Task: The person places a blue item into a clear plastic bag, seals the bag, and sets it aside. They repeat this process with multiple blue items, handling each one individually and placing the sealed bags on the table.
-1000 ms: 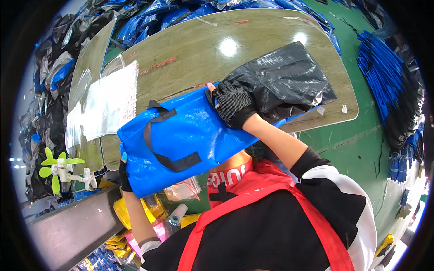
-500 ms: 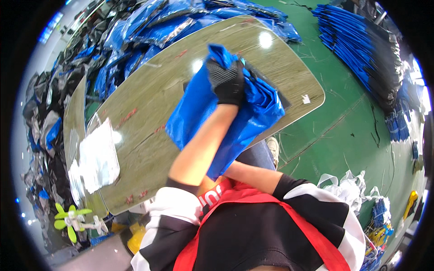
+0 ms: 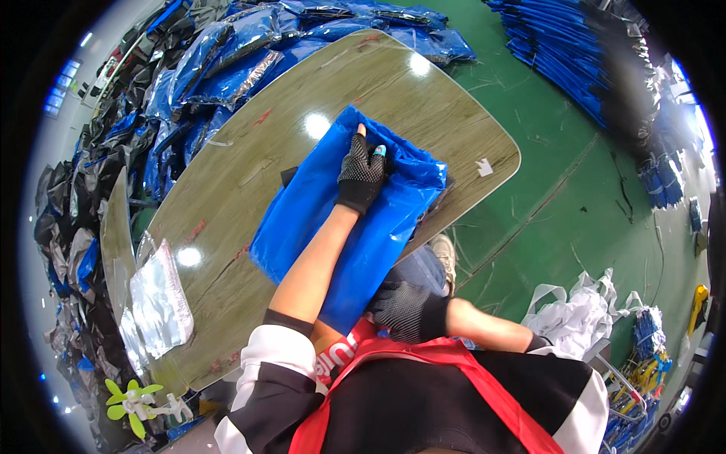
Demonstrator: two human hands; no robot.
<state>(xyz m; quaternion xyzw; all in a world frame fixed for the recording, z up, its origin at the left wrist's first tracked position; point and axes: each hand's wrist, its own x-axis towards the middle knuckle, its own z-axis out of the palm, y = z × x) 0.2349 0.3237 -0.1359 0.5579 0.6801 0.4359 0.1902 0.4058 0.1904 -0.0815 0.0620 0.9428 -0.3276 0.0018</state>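
Observation:
A blue plastic-like sheet or bag (image 3: pixel 310 219), folded at its far end, lies over the near right part of a wood-grain table and hangs off the near edge. My left hand (image 3: pixel 361 170), in a black dotted glove with bare fingertips, presses on its far folded part with fingers stretched and apart. Something light blue covers one fingertip. My right hand (image 3: pixel 408 312), gloved alike, is low by my lap at the sheet's near end; its fingertips are hidden. Dark material (image 3: pixel 452 184) shows under the sheet's right side.
The table (image 3: pixel 219 280) has clear plastic bags (image 3: pixel 162 299) at its left end. Packed blue bundles (image 3: pixel 234 57) are heaped beyond it. On the green floor are a blue stack (image 3: pixel 556 53) and white straps (image 3: pixel 578 314). A small green-bladed fan (image 3: pixel 134 405) stands at lower left.
The far end of the sheet has gone from bunched to flatter. My left hand has moved nearer and its fingers have spread. My right hand has come into view from under the sheet.

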